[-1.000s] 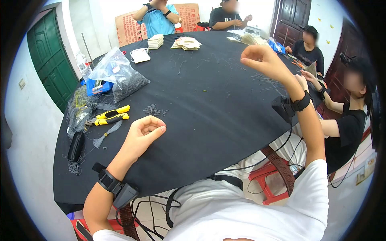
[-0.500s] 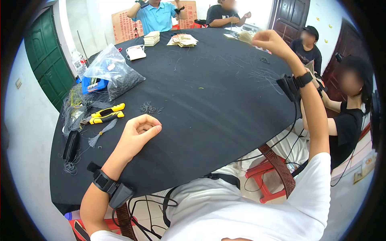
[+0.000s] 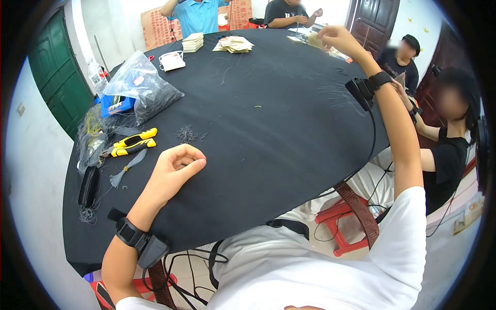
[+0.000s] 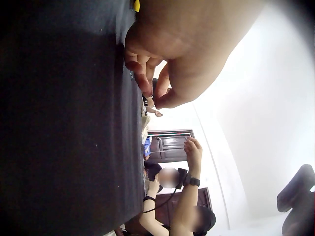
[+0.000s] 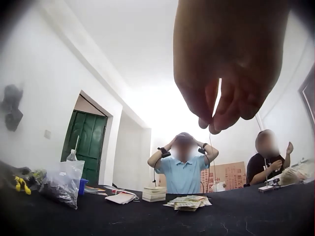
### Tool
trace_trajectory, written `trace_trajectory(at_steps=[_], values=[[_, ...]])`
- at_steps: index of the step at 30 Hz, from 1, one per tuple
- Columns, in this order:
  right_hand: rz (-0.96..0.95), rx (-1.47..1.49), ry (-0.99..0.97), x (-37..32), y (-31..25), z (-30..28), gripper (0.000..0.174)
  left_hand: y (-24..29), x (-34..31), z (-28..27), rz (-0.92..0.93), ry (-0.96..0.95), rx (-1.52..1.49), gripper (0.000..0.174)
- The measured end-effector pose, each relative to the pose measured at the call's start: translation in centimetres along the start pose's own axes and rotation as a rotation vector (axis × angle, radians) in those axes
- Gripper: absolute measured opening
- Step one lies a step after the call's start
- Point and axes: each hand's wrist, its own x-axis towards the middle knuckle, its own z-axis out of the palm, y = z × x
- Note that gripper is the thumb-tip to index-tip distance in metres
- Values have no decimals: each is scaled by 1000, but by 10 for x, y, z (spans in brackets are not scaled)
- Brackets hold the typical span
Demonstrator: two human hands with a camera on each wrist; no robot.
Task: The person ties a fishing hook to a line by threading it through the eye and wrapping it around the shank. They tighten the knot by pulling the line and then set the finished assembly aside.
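My left hand (image 3: 174,168) is low over the black table (image 3: 268,150), fingers curled and thumb tip meeting the index finger. In the left wrist view the fingertips of that hand (image 4: 172,44) come together; no held object can be made out. Raised high over the table's far right side, my right hand (image 3: 342,42) has bent fingers. In the right wrist view, the hand (image 5: 226,64) pinches a very thin thread (image 5: 212,157) that hangs from its fingertips. A small heap of dark thin pieces (image 3: 187,134) lies just beyond my left hand.
Yellow-handled pliers (image 3: 133,142), a tied grey bundle (image 3: 124,173), a black case (image 3: 89,187) and a plastic bag of dark pieces (image 3: 155,95) lie at left. Card stacks (image 3: 192,43) stand at the far edge. Other people sit at the far and right sides.
My right hand has moved up and away, toward the far edge of the table. My left hand keeps its curled pose and has hardly moved; the head view has shifted a little.
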Motion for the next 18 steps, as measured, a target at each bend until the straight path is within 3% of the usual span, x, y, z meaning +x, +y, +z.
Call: trace_trajectory(at_steps=[4, 5, 8, 14, 18], values=[[-38, 71, 30, -8, -5, 24, 15, 0, 1, 1, -18, -1, -4, 5], [-24, -24, 16, -12, -8, 27, 15, -1, 1, 1, -22, -2, -14, 5], [-41, 74, -37, -9, -9, 40, 15, -2, 1, 0, -20, -3, -9, 5], [-114, 349, 35, 5, -34, 61, 17, -3, 1, -1, -32, -9, -9, 6], [-172, 377, 17, 22, -37, 70, 18, -3, 1, -1, -30, -17, -7, 6]])
